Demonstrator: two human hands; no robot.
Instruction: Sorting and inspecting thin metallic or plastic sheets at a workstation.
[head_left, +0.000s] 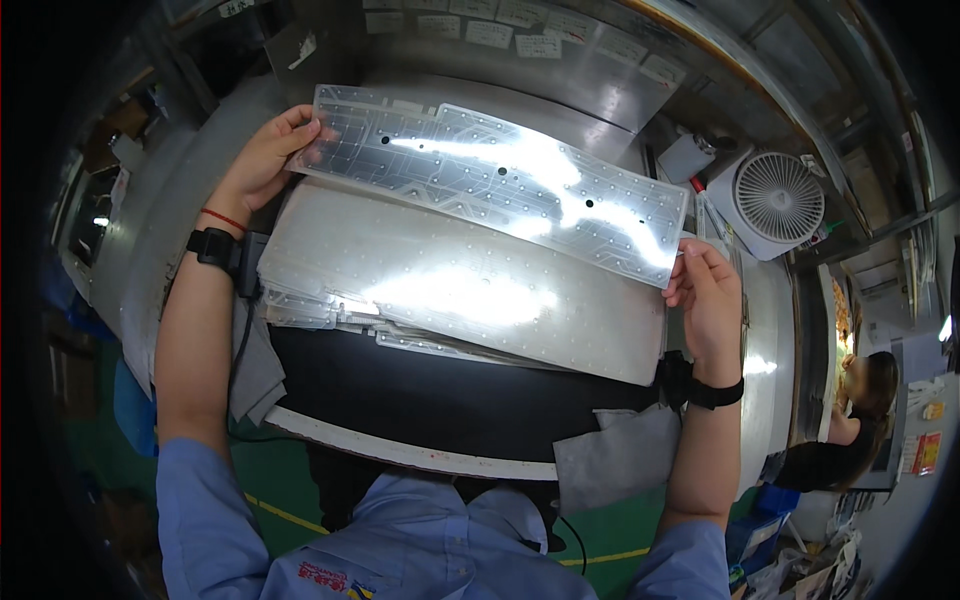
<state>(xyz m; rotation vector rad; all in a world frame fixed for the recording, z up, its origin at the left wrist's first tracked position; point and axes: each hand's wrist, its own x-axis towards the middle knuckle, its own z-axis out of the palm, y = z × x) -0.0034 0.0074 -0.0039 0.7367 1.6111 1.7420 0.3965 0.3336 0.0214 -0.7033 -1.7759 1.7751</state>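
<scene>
A clear, flexible keyboard membrane sheet [470, 175] with printed traces and dots is held up by its two ends, tilted and shining with glare. My left hand [268, 155] pinches its left edge, thumb on top. At the lower right corner my right hand [704, 285] grips the sheet between thumb and fingertips. Beneath it lies a stack of similar sheets [460, 285], topped by a greyish, dotted one. The stack's near left corner is uneven, with several layers sticking out. It rests on a black mat [420, 390].
Grey cloths [620, 455] [262, 370] hang at the table's front edge. A white fan [780, 200] stands at the far right, beside a red-and-white tool [705, 200]. Paper notes line the metal panel [480, 60] behind. Another person [850, 430] works far right.
</scene>
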